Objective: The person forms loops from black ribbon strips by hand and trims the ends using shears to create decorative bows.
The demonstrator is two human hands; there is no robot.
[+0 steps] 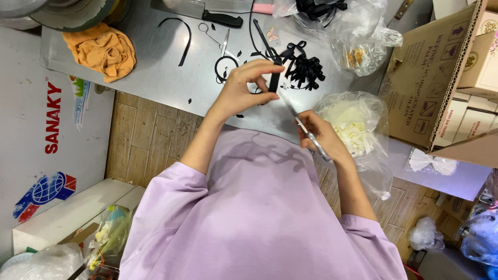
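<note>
My left hand (244,85) pinches a short strip of black ribbon (274,81) upright between thumb and fingertips, above the steel table (161,67). My right hand (320,136) grips a pair of silver scissors (301,124), whose blades point up-left toward the lower end of the ribbon. A pile of finished black ribbon bows (304,67) lies just behind the ribbon. Loose black ribbon loops (225,67) lie on the table to the left of the bows.
A clear bag of white bows (353,127) sits by my right hand. Cardboard boxes (436,72) stand at the right. An orange cloth (104,49), small scissors (215,36), a cleaver (202,11) and plastic bags (358,36) lie further back.
</note>
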